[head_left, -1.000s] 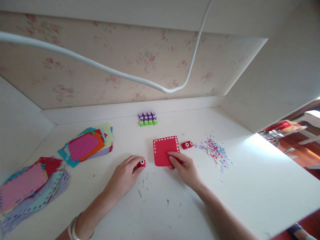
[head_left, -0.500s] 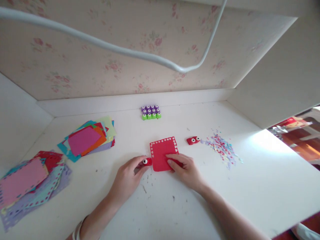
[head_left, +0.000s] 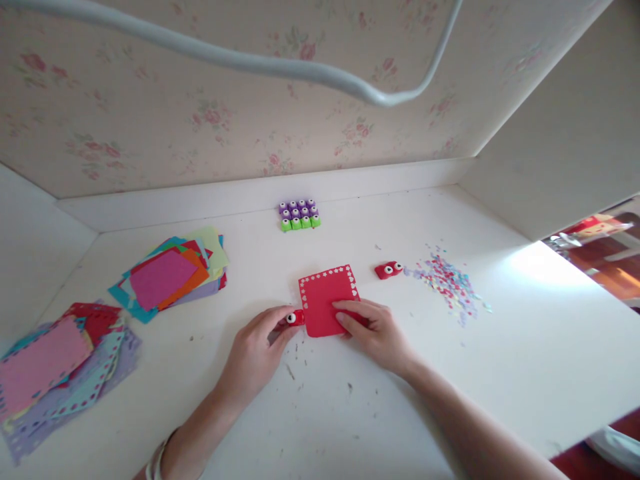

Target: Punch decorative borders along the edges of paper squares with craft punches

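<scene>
A red sheet of paper (head_left: 323, 303) lies in front of me, with small flower and heart shapes punched along its far edge and parts of both sides. My left hand (head_left: 260, 340) grips a small red craft punch (head_left: 296, 318) between thumb and fingers, and the punch meets the sheet's left edge. On the right side, my right hand (head_left: 375, 330) pinches the sheet, thumb on top and some fingers hidden beneath. Beyond it, two more red punches (head_left: 389, 269) stand side by side on the white table (head_left: 240, 413).
Purple and green punches (head_left: 300, 215) stand in rows near the back wall. Paper confetti (head_left: 450, 283) is scattered at the right. At the left lie a pile of coloured sheets (head_left: 165, 277) and a pile of punched sheets (head_left: 45, 360). A white cable (head_left: 250, 61) hangs overhead.
The camera view has tilted slightly, so everything sits a little differently in the picture. Both hands keep their hold on the punch and the sheet.
</scene>
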Demonstrator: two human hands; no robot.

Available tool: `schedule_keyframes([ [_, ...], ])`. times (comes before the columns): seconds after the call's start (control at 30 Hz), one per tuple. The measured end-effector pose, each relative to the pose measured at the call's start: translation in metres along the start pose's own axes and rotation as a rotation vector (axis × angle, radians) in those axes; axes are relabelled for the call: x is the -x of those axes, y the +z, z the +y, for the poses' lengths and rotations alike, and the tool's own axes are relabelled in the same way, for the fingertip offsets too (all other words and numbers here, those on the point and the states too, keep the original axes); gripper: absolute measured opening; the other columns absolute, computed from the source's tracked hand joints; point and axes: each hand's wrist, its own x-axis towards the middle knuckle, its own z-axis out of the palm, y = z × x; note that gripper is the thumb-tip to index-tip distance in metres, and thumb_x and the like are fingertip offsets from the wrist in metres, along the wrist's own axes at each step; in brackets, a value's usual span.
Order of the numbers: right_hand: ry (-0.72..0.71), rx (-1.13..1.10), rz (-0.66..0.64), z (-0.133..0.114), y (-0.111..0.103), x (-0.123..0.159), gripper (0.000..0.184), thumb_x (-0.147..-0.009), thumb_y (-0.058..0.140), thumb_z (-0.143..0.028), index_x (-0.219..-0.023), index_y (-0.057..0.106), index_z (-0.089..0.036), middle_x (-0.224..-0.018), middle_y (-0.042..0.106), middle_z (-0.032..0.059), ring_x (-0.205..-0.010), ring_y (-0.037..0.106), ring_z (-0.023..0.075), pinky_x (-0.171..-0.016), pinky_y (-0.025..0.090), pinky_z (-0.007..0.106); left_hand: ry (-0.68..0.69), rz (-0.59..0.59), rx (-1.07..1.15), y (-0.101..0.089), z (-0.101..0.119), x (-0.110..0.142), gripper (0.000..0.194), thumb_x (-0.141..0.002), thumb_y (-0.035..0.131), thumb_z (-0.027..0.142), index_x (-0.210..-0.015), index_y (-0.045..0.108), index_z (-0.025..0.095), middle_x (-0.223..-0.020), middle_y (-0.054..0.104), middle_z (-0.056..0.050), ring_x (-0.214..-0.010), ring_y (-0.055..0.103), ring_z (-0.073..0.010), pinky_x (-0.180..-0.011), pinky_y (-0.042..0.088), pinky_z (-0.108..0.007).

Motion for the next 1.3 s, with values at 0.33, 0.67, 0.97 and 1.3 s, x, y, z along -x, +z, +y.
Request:
schedule_keyframes([
  [0.33, -0.032, -0.017, -0.006, 0.001, 0.003, -0.001, 0.023, -0.091, 0.058, -0.032, -0.106, 0.073, -0.023, -0.100, 0.073, 0.0062, -0.070, 0.069, 0.0152, -0.061, 0.059, 0.027, 0.036, 0.000, -0.016, 0.001, -0.004, 0.001, 0.025, -0.091, 0.063, 0.030, -0.116, 0.062, 0.025, -0.108, 0.071, -0.003, -0.090, 0.070, -0.0172, -0.086, 0.059, -0.031],
  [0.67, -0.159, 0.135, 0.040, -0.004, 0.005, 0.002, 0.021, -0.092, 0.057, -0.024, -0.104, 0.074, -0.023, -0.099, 0.074, 0.0053, -0.079, 0.069, 0.0153, -0.067, 0.057, 0.024, 0.151, 0.017, -0.044, 0.005, -0.006, 0.001, 0.027, -0.092, 0.063, 0.026, -0.118, 0.062, 0.024, -0.111, 0.069, -0.004, -0.098, 0.069, -0.0176, -0.091, 0.058, -0.032],
  [0.97, -0.118, 0.096, 0.057, -0.005, 0.005, 0.002, 0.021, -0.091, 0.058, -0.022, -0.103, 0.075, -0.021, -0.094, 0.073, 0.0050, -0.069, 0.067, 0.0135, -0.060, 0.056, 0.023, 0.166, 0.011, -0.064, 0.002, -0.005, 0.002, 0.028, -0.092, 0.062, 0.024, -0.120, 0.061, 0.025, -0.111, 0.070, -0.003, -0.097, 0.069, -0.0157, -0.091, 0.056, -0.029],
  [1.3, -0.092, -0.010, 0.007, -0.009, 0.002, 0.003, 0.019, -0.091, 0.059, -0.024, -0.102, 0.074, -0.020, -0.091, 0.072, 0.0053, -0.059, 0.066, 0.0108, -0.055, 0.056, 0.022, 0.219, 0.029, -0.083, 0.003, -0.003, 0.002, 0.027, -0.092, 0.062, 0.022, -0.119, 0.061, 0.024, -0.113, 0.069, -0.004, -0.102, 0.066, -0.0167, -0.092, 0.055, -0.030],
])
